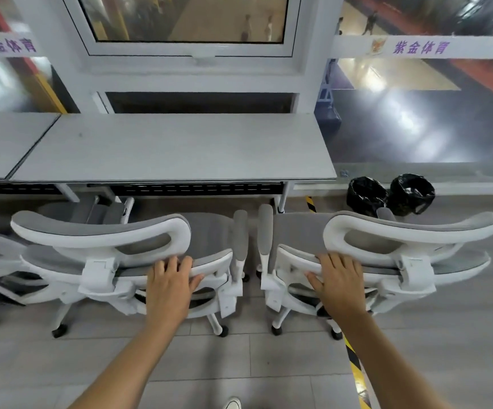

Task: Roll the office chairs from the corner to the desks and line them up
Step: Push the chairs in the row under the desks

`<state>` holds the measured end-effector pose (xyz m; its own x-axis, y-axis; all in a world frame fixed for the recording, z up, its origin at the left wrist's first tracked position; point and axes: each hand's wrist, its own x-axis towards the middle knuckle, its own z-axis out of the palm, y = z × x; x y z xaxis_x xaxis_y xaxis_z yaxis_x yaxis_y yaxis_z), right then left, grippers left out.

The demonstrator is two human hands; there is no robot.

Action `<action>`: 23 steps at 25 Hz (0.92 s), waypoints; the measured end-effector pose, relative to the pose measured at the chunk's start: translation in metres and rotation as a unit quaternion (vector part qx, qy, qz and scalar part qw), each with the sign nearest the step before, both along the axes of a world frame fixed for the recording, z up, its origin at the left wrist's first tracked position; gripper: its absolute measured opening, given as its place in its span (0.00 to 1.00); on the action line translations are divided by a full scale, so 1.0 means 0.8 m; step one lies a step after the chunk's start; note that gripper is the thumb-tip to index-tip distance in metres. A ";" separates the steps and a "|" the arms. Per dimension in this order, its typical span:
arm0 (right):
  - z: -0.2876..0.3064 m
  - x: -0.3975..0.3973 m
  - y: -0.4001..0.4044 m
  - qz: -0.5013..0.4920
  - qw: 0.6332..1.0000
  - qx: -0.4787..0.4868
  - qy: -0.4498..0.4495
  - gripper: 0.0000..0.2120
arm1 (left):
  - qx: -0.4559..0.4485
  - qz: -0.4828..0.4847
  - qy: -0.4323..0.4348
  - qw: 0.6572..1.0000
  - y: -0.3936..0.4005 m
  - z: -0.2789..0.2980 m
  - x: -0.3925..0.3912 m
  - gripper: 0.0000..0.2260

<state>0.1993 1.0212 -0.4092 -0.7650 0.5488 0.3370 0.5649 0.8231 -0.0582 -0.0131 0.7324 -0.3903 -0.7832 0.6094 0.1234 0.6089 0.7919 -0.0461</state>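
Resting atop two chairs' backrests: left grip (171,280) on left chair (100,231), right grip (338,280) on right chair (410,228).

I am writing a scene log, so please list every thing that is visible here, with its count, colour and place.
Office chairs: two in full view, white and grey, before the desk, left chair and right chair; parts of more at the left edge.
Desk: grey, under the window; a second one adjoins on its left.
Window: one, white frame, above the desk.
Bins: two, black bags, right of the desk.
Floor tape: yellow-black, lower right.
Shoe: one, white, bottom edge.
Left hand: on the left chair's backrest.
Right hand: on the right chair's backrest.
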 end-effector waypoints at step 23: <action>-0.013 0.017 0.002 -0.017 1.000 -0.002 0.003 0.21 | 0.053 0.002 0.014 0.998 -0.020 -0.015 -0.018 0.21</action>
<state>0.2126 1.0231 -0.4195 -0.7433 0.5764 0.3396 0.5925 0.8029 -0.0659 -0.0271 0.7161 -0.4019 -0.7807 0.5889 0.2092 0.6057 0.7954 0.0213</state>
